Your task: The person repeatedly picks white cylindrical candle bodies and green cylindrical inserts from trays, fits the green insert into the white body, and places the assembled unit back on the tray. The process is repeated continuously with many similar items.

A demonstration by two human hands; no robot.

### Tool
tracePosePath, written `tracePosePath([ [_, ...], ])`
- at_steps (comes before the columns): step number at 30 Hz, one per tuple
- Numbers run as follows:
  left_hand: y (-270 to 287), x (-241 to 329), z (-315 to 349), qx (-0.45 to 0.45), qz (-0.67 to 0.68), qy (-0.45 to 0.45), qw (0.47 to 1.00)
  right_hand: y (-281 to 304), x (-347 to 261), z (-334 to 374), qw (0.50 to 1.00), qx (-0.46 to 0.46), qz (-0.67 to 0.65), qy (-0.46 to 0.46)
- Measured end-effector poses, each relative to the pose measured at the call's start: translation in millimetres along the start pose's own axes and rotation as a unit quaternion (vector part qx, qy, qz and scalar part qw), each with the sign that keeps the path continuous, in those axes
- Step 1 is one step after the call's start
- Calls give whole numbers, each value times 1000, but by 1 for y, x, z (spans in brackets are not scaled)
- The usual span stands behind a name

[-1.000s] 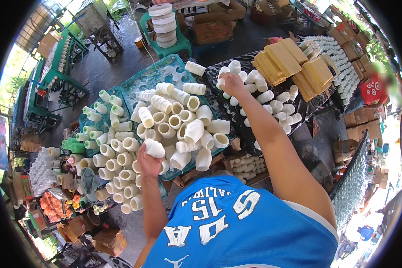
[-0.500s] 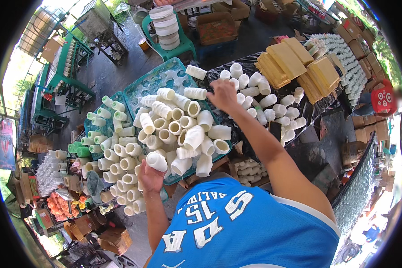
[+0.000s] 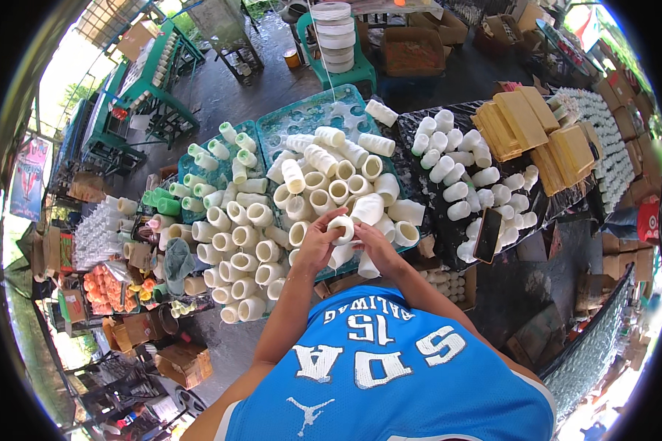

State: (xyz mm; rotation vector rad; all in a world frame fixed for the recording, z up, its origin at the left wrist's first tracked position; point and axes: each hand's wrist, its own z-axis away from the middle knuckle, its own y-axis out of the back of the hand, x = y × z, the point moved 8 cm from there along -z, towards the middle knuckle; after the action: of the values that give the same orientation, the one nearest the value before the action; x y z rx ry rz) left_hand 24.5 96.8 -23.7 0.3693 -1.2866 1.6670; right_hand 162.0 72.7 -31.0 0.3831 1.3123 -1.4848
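My left hand [image 3: 317, 244] closes round a hollow white wax-like cylinder [image 3: 341, 220], its open end turned up toward me. My right hand [image 3: 378, 247] meets it from the other side, its fingers curled against the cylinder's edge. Both hands are over the near edge of a heap of similar hollow white cylinders [image 3: 320, 159], piled on a teal tray with round holes [image 3: 312, 116]. Right of the heap, several solid-looking white cylinders [image 3: 456, 192] stand or lie on black plastic sheeting [image 3: 419, 220].
Yellow blocks [image 3: 513, 121] are stacked at the right, with a dark flat rectangular object [image 3: 488, 235] among the near cylinders. Pale green cylinders [image 3: 217, 149] stand at the left. Behind, white rolls [image 3: 333, 37] are stacked on a green chair [image 3: 364, 77]. A cardboard box [image 3: 185, 363] lies lower left.
My right hand has come back from the cylinders on the black plastic to meet my left. The left hand has brought its cylinder rightward and turned its open end up. The view has shifted.
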Motion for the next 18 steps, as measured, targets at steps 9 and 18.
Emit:
tracePosePath([
  [9,23,2,12,13,-78,-57,995,-26,32,0,992,115,-53,23],
  [18,21,64,75,265,-537,-287,747,-50,13,-13,931,204,259,156],
])
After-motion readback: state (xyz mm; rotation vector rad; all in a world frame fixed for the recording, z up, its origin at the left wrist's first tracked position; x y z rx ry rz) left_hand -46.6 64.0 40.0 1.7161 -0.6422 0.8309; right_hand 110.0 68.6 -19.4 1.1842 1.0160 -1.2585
